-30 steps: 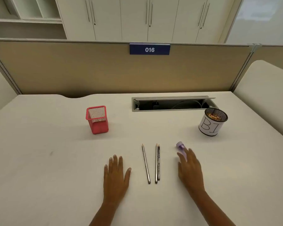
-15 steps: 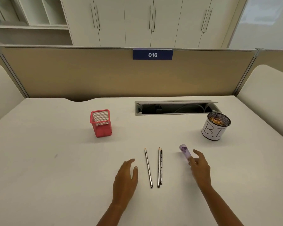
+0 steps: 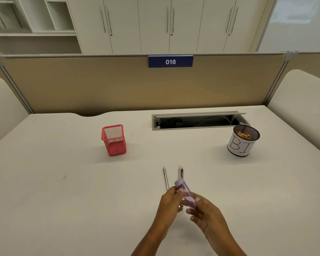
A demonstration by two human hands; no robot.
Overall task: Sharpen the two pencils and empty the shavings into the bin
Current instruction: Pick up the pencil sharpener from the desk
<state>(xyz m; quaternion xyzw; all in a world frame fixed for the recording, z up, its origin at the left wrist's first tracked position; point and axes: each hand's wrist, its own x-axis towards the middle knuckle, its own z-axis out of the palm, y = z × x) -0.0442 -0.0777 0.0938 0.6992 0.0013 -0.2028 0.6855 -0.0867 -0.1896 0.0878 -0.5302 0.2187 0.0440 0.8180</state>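
Observation:
A purple tube-shaped sharpener [image 3: 185, 194] is lifted above the desk, held between both hands. My left hand [image 3: 169, 203] grips it near its upper end and my right hand [image 3: 205, 214] holds its lower end. Under the hands lie the pencils on the white desk: one pencil [image 3: 165, 175] on the left and a pair of pencils [image 3: 181, 172] side by side, tips pointing away; their near ends are hidden by my hands. The bin [image 3: 243, 140], a round mesh cup with a white label and shavings inside, stands at the far right.
A red mesh pencil holder [image 3: 114, 139] stands at the left middle of the desk. An open cable hatch [image 3: 196, 120] lies at the back, just left of the bin. A beige partition with a blue "016" sign [image 3: 170, 61] closes off the far edge.
My right hand picked the sharpener up off the desk and carried it left over the pencils. My left hand rose from the desk and took hold of it too.

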